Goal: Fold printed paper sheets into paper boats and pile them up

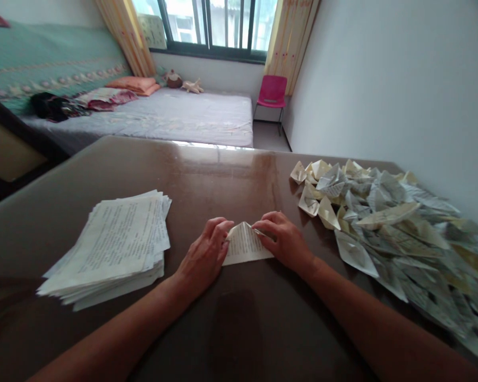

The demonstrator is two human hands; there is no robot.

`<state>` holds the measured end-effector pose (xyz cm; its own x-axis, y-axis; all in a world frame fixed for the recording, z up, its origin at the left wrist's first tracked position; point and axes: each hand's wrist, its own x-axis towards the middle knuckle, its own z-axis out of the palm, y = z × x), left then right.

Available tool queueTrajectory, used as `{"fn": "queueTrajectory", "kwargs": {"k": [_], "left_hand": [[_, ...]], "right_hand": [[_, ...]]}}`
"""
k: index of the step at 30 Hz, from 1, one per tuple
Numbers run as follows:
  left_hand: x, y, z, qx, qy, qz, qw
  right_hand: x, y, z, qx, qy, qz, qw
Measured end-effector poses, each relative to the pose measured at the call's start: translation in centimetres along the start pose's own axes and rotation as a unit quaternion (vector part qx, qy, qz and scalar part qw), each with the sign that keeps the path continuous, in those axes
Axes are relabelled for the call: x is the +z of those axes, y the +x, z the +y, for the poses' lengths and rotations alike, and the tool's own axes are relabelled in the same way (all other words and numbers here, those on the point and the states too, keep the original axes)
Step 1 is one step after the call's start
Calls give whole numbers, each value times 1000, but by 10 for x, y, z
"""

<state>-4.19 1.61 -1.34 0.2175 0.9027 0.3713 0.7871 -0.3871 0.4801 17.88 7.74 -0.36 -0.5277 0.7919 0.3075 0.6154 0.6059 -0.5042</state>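
A partly folded sheet of printed paper [245, 246] lies on the brown table between my hands, its peak pointing away from me and its straight edge toward me. My left hand [209, 246] grips its left side with bent fingers. On the opposite side my right hand [284, 239] pinches the sloping edge near the peak. To the left rests a stack of printed sheets [123, 239], its edges uneven. Many folded paper boats [386, 207] are heaped on the right, some cream, some greyish with print.
The glossy brown table [207, 175] reaches toward a bed [207, 116] by the window. A pink chair [273, 93] stands in the far corner beside the white wall [382, 79]. At the left edge is a dark-framed chair back [16, 148].
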Motion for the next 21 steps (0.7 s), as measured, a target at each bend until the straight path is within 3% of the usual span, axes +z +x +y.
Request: {"fn": "queueTrajectory", "kwargs": {"k": [4, 8, 13, 21], "left_hand": [[-6, 2, 1, 82, 33, -34, 996], [-10, 1, 7, 159, 49, -83, 983], [-12, 1, 11, 185, 85, -121, 971], [-7, -3, 17, 204, 189, -118, 953]], "right_hand": [[-8, -1, 2, -94, -67, -74, 991], [-12, -1, 3, -135, -93, -117, 980], [-21, -2, -3, -163, -120, -161, 966], [-29, -3, -27, -164, -181, -201, 949]]}}
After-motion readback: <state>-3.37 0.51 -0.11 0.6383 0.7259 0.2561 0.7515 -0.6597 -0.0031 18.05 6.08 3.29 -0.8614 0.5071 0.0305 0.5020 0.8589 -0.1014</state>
